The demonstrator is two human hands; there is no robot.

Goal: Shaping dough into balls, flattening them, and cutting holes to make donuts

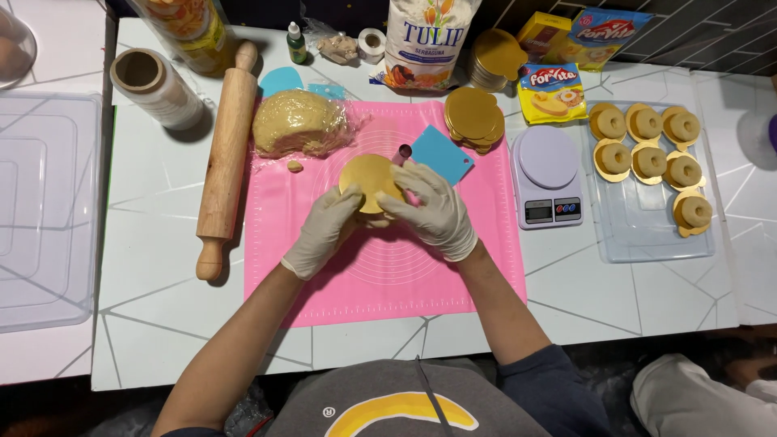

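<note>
Currently both gloved hands, left hand (pixel 324 231) and right hand (pixel 435 209), close around a thin gold disc (pixel 369 180) over the pink mat (pixel 380 275), with what looks like soft dough beneath it. It seems light, stiff and best held by its rim. Right of the mat, a clear tray (pixel 647 239) holds seven ring-shaped pastries on gold discs.

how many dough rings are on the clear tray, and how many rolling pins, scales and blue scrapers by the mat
dough rings on gold boards, on the clear tray: 7
wooden rolling pin: 1
kitchen scale: 1
blue scrapers: 2, one partly hidden behind the dough lump
total: 11
</note>
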